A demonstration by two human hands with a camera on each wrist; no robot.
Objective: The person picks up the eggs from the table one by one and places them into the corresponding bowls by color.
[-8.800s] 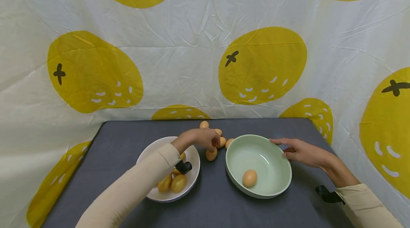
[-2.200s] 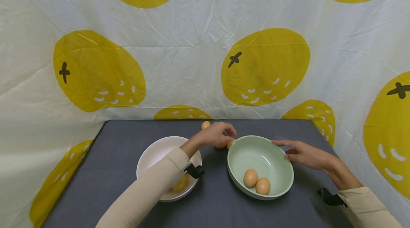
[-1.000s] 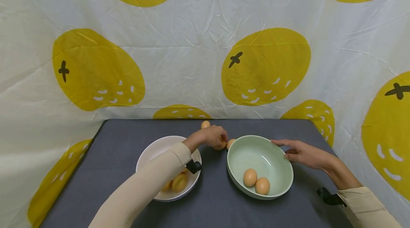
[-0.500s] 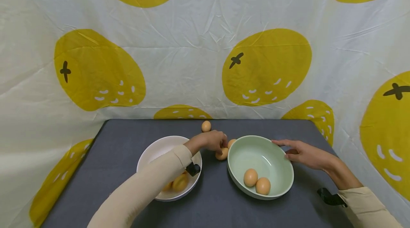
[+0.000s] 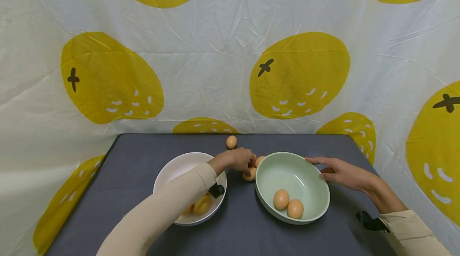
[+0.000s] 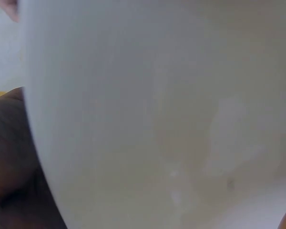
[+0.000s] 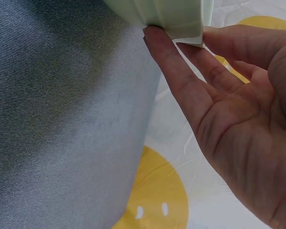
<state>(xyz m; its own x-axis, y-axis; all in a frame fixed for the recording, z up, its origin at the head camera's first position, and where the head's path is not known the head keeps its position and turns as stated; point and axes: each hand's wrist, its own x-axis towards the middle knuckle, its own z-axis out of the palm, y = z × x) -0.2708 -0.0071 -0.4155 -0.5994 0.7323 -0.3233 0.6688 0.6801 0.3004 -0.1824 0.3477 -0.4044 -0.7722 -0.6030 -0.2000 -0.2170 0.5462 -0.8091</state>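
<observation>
My left hand (image 5: pixel 241 159) reaches over the white bowl (image 5: pixel 172 170) with its fingers curled down at a brown egg (image 5: pixel 251 175) on the table. How firmly they hold that egg I cannot tell, as part of it is covered. Two more eggs sit close behind, one mostly hidden by the fingers and one (image 5: pixel 260 161) at the green bowl's far left side. My right hand (image 5: pixel 339 173) pinches the rim of the green bowl (image 5: pixel 302 168); in the right wrist view, fingers (image 7: pixel 174 67) meet its outer wall. Inside it lie two eggs (image 5: pixel 281 199).
A lone egg (image 5: pixel 231 141) lies near the far edge of the dark cloth-covered table (image 5: pixel 143 148). Yellowish, potato-like pieces (image 5: pixel 202 205) lie in the white bowl, partly under the left sleeve (image 5: pixel 161 208). A white curtain (image 5: pixel 205 80) with yellow prints hangs behind.
Over several seconds, a second egg has come into the green bowl. Within the last second, the egg at my left fingers has shifted nearer. My right hand stays on the bowl.
</observation>
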